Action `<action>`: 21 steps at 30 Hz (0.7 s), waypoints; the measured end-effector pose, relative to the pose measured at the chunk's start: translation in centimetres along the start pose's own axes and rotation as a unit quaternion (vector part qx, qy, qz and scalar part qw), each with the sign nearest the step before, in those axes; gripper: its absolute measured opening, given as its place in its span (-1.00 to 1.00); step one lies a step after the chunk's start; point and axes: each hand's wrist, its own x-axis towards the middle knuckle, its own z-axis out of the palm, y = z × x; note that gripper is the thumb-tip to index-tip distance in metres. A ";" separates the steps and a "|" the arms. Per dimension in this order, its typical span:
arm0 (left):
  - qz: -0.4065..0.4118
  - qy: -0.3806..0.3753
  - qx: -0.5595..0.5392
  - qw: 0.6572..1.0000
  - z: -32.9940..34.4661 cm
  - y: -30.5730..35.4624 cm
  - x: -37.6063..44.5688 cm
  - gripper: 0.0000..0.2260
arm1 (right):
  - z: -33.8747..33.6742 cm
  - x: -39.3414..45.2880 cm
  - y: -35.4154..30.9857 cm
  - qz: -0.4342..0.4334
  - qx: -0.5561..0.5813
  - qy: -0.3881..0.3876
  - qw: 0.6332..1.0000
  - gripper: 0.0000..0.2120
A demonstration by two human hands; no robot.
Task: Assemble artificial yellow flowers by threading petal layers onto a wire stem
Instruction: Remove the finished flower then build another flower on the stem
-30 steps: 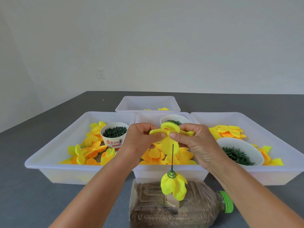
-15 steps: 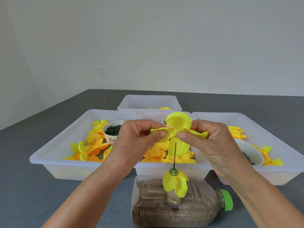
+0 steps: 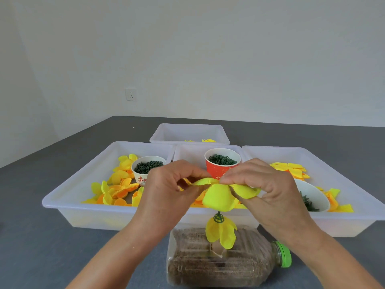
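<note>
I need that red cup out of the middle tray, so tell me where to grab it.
Take the red cup round its upper wall just below the rim, coming from above and behind. It stands upright and full of small green rings, and both hands and the yellow petal layer block its near side.

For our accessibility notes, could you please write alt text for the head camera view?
Two hands, the left hand and right hand, pinch a yellow petal layer over a green wire stem that stands in a sand-filled plastic bottle lying on its side, an earlier petal layer already on it. Behind them, white trays hold loose yellow petals and cups of green parts.
</note>
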 end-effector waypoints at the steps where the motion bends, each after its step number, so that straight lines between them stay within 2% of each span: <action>1: 0.016 0.004 0.015 1.000 0.1 0.0 -0.1 -0.71 | 0.0 -0.1 0.0 -0.026 -0.027 0.002 0.999 -0.81; 4: 0.076 0.033 0.076 0.994 0.3 0.1 -0.5 -0.71 | -0.1 -0.3 -0.1 -0.067 -0.085 0.015 0.994 -0.84; 7: 0.127 0.068 0.106 0.984 0.6 0.1 -0.7 -0.69 | 0.1 -0.3 -0.4 -0.059 -0.110 0.029 0.992 -0.86; 11: 0.205 0.098 0.161 0.960 1.1 -0.4 -0.7 -0.86 | 0.1 -0.3 -0.4 -0.072 -0.108 0.038 0.991 -0.90; 17: 0.250 0.120 0.205 0.939 1.7 -1.3 -1.2 -0.91 | 0.4 -0.6 -0.3 -0.071 -0.121 0.049 0.989 -0.92; 21: 0.254 0.111 0.198 0.940 1.8 -1.2 -1.2 -0.91 | 0.5 -0.5 -0.4 -0.044 -0.095 0.059 0.993 -0.89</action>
